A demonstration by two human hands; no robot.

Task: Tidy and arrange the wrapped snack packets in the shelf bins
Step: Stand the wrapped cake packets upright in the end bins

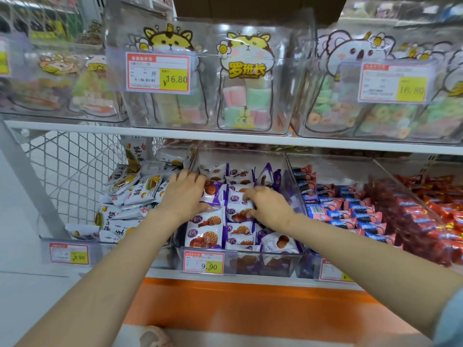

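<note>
Both the left hand point(184, 194) and right hand point(269, 207) are curling round purple packets point(205, 234) in the middle bin point(293, 181) (lower shelf); a hard tug is risking knocking neighbours over its front.

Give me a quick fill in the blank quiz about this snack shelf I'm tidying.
The packets under the left hand and right hand are white and ___.
The price tag on their bin reads ___.
The blue packets lie to the ___ of that bin.
Missing words: purple; 9.90; right.
</note>
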